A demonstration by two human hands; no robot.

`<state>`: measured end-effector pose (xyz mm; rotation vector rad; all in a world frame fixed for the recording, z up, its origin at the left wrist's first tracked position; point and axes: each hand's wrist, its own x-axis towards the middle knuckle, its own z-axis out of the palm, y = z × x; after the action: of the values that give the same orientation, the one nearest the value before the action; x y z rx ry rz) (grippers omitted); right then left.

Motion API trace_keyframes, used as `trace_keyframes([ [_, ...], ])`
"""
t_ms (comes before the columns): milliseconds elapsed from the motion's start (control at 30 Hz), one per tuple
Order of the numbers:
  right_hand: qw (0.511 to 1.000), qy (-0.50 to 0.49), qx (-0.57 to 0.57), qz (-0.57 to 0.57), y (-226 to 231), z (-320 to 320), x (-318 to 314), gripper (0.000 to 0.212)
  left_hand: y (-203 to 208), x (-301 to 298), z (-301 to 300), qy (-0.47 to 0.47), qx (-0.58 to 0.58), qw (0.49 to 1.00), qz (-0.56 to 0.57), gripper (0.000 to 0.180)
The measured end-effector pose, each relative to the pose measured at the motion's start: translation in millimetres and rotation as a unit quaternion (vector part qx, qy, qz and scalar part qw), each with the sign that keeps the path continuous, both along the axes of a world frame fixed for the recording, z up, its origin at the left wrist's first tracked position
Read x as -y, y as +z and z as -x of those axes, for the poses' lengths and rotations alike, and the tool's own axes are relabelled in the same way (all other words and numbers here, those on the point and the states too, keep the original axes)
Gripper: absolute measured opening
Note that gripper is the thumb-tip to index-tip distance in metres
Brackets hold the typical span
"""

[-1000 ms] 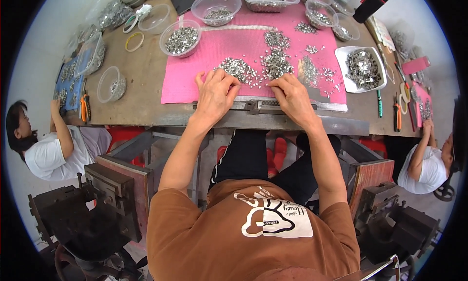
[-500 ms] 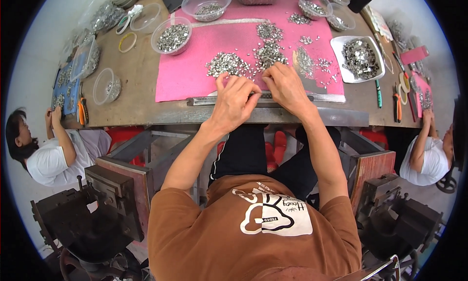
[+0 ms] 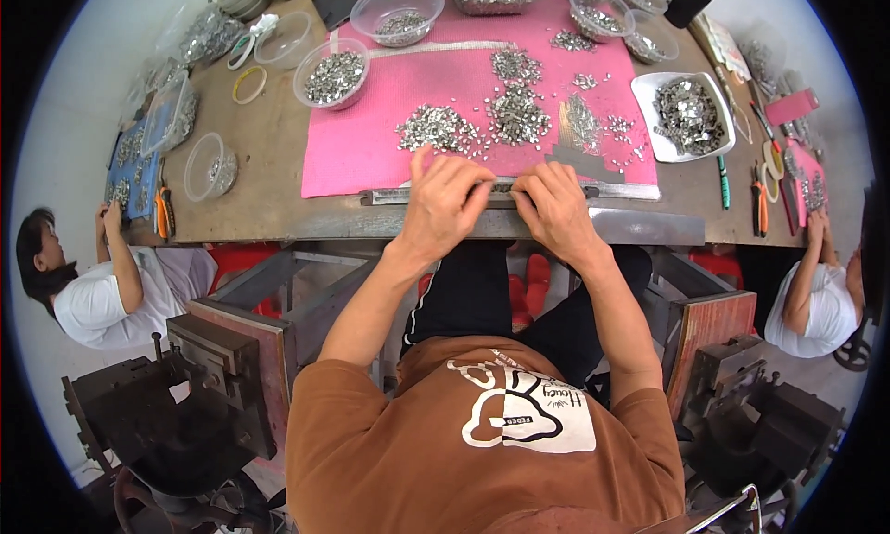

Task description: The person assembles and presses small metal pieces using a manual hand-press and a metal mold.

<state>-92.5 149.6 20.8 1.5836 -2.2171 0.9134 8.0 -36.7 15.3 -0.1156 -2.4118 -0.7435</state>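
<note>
A: "Grey metal rail [image 3: 385, 197]: position, hold?"

B: "Lengthwise near the bench's [image 3: 260, 168] front edge, at the pink mat's [image 3: 357, 154] near edge. Left hand [image 3: 447, 198] and right hand [image 3: 554, 209] were at its middle, slightly apart, each thumb close to its fingertips. Could not tell whether either pinched a piece."

A: "Risks?"

B: "Judged: a forearm's nudge could push the rail off the front edge; left knuckles brushing the loose pile [image 3: 436, 128] just beyond could scatter it."

A: "Containers?"

B: "Round clear tub [image 3: 357, 96], mat's far left corner: many silvery pieces. Clear bowl [image 3: 364, 24], toward the far edge: fewer. White dish [image 3: 646, 112], right edge: darker heap."
</note>
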Motion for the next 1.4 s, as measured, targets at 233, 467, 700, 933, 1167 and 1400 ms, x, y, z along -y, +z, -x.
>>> trace_keyframes([
  [233, 0.998, 0.009, 0.066, -0.003, 6.2, 9.0, 9.0, 0.012, 2.4, 30.0, 2.0, 0.085, 0.039, 0.996, 0.013, 0.009],
  [467, 0.999, -0.018, 0.042, 0.0, -7.3, 23.8, 49.4, 0.008, -0.4, 26.4, 14.8, 0.096, 0.071, 0.992, 0.049, 0.011],
  [700, 0.998, -0.009, 0.045, -0.048, -2.0, 28.1, 45.0, 0.007, -0.4, 26.4, 20.2, 0.095, 0.064, 0.989, 0.094, 0.008],
  [933, 0.982, -0.011, 0.185, -0.023, 10.4, 17.4, 1.2, 0.007, 2.7, -3.2, 8.8, -0.025, 0.015, 1.0, -0.003, 0.011],
  [1167, 0.991, 0.001, 0.134, 0.01, 4.4, 6.9, -8.0, 0.013, -7.6, -19.8, 10.8, -0.031, 0.001, 1.0, -0.001, 0.013],
  [1400, 0.996, -0.021, 0.089, 0.02, -2.7, 3.0, -10.7, 0.017, -9.2, -24.4, 11.9, -0.018, 0.002, 1.0, 0.014, 0.012],
])
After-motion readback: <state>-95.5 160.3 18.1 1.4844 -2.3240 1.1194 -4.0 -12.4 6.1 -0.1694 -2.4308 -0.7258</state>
